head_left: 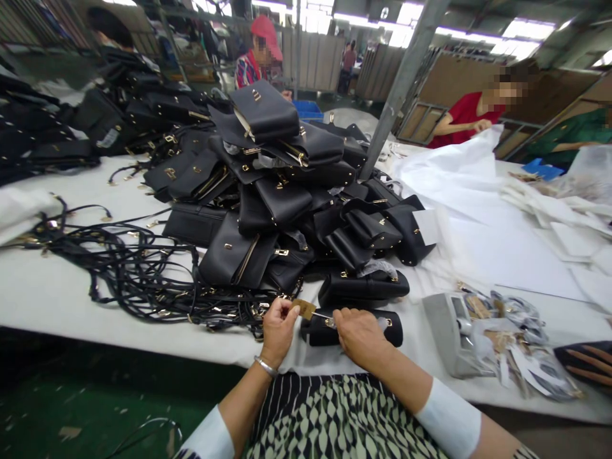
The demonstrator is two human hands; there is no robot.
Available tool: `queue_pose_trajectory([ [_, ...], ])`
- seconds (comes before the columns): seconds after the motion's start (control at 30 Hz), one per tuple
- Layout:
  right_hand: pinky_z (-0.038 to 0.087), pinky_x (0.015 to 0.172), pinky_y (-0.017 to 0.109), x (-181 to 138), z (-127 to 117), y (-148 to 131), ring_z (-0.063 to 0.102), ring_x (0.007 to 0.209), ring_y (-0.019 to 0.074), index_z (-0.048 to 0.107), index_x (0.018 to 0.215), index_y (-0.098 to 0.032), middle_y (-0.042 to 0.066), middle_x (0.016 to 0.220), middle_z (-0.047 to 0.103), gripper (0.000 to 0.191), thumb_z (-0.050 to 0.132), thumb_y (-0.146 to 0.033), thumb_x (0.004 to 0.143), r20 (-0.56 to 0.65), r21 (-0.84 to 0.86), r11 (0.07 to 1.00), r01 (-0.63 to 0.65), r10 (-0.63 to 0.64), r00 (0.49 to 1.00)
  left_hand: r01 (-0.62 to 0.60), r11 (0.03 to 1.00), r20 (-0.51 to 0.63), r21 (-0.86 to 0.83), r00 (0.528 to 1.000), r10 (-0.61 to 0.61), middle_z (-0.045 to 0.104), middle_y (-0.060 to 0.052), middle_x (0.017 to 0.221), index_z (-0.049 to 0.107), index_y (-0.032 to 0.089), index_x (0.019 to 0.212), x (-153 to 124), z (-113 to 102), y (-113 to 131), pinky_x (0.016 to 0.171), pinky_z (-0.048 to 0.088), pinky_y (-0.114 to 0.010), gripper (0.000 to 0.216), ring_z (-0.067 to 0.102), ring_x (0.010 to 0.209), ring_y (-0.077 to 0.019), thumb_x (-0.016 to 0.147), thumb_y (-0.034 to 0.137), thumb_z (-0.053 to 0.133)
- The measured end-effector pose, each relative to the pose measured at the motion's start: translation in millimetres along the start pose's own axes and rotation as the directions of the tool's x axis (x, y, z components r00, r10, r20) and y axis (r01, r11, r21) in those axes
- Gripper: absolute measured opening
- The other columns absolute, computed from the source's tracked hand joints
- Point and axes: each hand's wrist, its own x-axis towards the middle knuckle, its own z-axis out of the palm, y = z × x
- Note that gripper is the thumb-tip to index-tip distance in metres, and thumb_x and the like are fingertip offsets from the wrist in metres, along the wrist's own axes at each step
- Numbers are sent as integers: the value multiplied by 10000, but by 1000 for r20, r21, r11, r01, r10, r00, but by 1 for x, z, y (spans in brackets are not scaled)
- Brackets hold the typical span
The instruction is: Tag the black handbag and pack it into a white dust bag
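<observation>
Your left hand pinches a brown tag; your right hand grips the black bag (bag pile at twelve o'clock).

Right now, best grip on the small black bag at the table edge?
Judging by its pose, take the black bag across its right end, from above. It lies flat and lengthwise; the left hand and right hand crowd its left half around the tan tag.
</observation>
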Motion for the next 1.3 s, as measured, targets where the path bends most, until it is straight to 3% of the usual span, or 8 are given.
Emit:
queue_pose_trajectory([
  [0.23, 411, 647, 353, 2, 8, -7, 594, 754, 261, 565, 929, -155, 108, 856, 622, 158, 435, -91, 865, 4, -4, 999, -36, 36, 999, 8, 996, -25, -87, 1000, -10, 509, 27, 678, 536, 167, 771, 11, -2, 10, 613, 386, -230, 253, 458, 637, -117, 786, 395, 643],
  [0.47, 433, 654, 329, -20, 22, -4, 628, 735, 240, 562, 966, -162, 77, 820, 650, 156, 438, -149, 872, 24, 78, 995, -58, 56, 998, 118, 968, 64, -222, 992, -107, 534, 34, 625, 551, 153, 763, 30, 10, 24, 536, 366, -204, 317, 463, 562, -96, 701, 416, 717],
  [0.63, 452, 703, 316, -25, 11, 2, 638, 816, 244, 607, 934, -170, 80, 888, 676, 265, 531, -419, 885, 53, 377, 922, -88, 73, 996, 199, 949, 198, -245, 968, -152, 590, 5, 640, 592, 134, 772, 43, 13, 34, 513, 375, -198, 319, 488, 554, -95, 671, 398, 742],
  [0.8, 435, 859, 255, -15, 11, 28, 596, 946, 158, 607, 1088, -214, 32, 1023, 639, 244, 476, -174, 886, -124, 695, 719, -18, 145, 982, 441, 861, 416, -254, 854, -314, 620, -13, 653, 593, 128, 771, 40, 20, 40, 519, 409, -213, 331, 542, 552, -113, 590, 327, 787],
  [0.9, 451, 867, 293, -3, 11, 38, 595, 966, 180, 404, 1379, -266, 48, 1148, 583, 589, 490, -85, 825, -139, 585, 811, 7, 92, 986, 489, 838, 413, -244, 834, -367, 619, 0, 640, 583, 129, 758, 35, 31, 43, 551, 430, -215, 325, 551, 561, -108, 554, 285, 781],
  [0.97, 475, 805, 307, 4, 9, 38, 612, 901, 191, 292, 1443, -308, 45, 1127, 579, 663, 501, -109, 846, -110, 471, 881, 57, -5, 994, 481, 841, 382, -248, 846, -371, 593, 29, 600, 572, 136, 752, 32, 39, 44, 552, 415, -197, 308, 524, 541, -86, 550, 262, 767],
  [1.17, 490, 700, 279, 4, 11, 31, 598, 796, 185, 514, 1276, -182, 66, 928, 602, 367, 460, -150, 915, -107, 293, 930, 223, -200, 974, 492, 841, 411, -226, 830, -376, 577, 32, 568, 556, 148, 783, 17, 56, 42, 536, 390, -211, 287, 504, 517, -99, 598, 274, 736],
  [1.3, 506, 765, 278, -10, 25, 40, 608, 833, 180, 561, 1177, -135, 86, 941, 624, 312, 408, -89, 909, -150, 349, 922, 168, -122, 981, 316, 941, 320, -119, 910, -265, 630, -17, 768, 579, 168, 954, -6, 53, 27, 689, 454, -283, 248, 579, 712, -156, 815, 373, 579],
])
